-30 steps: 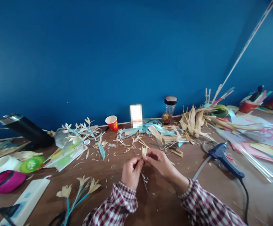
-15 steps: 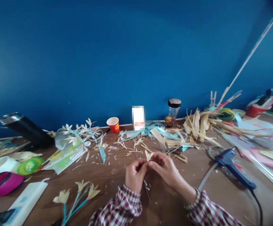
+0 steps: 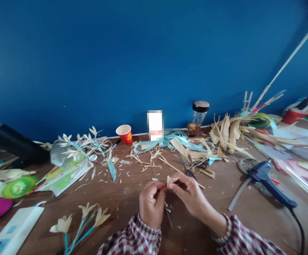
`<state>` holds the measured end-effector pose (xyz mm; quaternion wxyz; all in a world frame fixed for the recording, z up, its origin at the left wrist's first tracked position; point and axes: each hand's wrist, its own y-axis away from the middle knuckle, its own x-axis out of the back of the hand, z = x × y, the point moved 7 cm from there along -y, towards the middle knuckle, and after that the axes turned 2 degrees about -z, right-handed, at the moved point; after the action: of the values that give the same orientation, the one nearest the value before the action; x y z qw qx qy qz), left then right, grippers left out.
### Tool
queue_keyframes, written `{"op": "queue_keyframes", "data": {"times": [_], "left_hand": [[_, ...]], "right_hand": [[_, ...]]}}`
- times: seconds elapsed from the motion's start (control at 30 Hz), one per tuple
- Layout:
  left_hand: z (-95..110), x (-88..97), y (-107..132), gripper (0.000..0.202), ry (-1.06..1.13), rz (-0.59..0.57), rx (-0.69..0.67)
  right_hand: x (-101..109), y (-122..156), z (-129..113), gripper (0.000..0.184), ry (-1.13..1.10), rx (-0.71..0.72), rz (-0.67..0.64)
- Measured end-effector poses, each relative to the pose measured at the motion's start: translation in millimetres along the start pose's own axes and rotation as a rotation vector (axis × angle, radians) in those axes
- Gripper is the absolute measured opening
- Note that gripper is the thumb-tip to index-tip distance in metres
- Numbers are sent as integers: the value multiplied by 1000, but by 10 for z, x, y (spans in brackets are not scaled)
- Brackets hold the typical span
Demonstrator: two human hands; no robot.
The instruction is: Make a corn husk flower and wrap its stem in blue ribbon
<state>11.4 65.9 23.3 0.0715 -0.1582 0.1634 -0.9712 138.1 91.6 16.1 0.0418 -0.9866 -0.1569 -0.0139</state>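
Observation:
Between my hands is a small cream husk flower [image 3: 170,180], its pale petals poking up above the fingertips. My left hand [image 3: 152,203] pinches its lower end with thumb and forefinger, and any stem there is hidden. My right hand [image 3: 193,198] is closed on the petals from the other side, thumb in front. Thin wire-like stems [image 3: 168,212] show on the table just below the hands. To the left stand finished-looking husk flowers [image 3: 63,224] on blue-wrapped stems. Scissors [image 3: 191,173] with dark handles lie beyond the right hand, partly under husk strips.
A blue glue gun [image 3: 269,180] with its cord lies at the right. Behind are a red paper cup [image 3: 124,134], light blue ribbon [image 3: 154,144], a lidded glass jar [image 3: 197,119] and dried husks [image 3: 227,132]. A black flask [image 3: 13,141] and white power strip [image 3: 21,226] are at left.
The view has shifted a little, so the background sits differently in the frame. Both hands stay together on the husk flower, whose petals now lean more to the right.

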Motion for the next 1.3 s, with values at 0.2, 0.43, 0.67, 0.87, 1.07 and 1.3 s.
{"op": "queue_keyframes", "data": {"times": [0.2, 0.43, 0.67, 0.87, 1.07, 1.3], "left_hand": [[-64, -67, -9, 11, 69, -66, 98], [-147, -105, -35, 13, 157, -148, 193], [-316, -167, 6, 16, 354, -237, 308], [-410, -126, -5, 17, 342, -149, 341], [-168, -35, -42, 12, 86, -98, 128], [-127, -46, -30, 14, 52, -128, 130]], "right_hand": [[68, -4, 14, 17, 73, -15, 30], [61, -35, -89, 14, 132, 42, -58], [43, -13, -180, 12, 110, 68, -113], [48, 10, -141, 17, -50, 10, -49], [57, 27, -60, 16, 23, -56, 49], [62, 31, -64, 18, 71, -33, 29]]}}
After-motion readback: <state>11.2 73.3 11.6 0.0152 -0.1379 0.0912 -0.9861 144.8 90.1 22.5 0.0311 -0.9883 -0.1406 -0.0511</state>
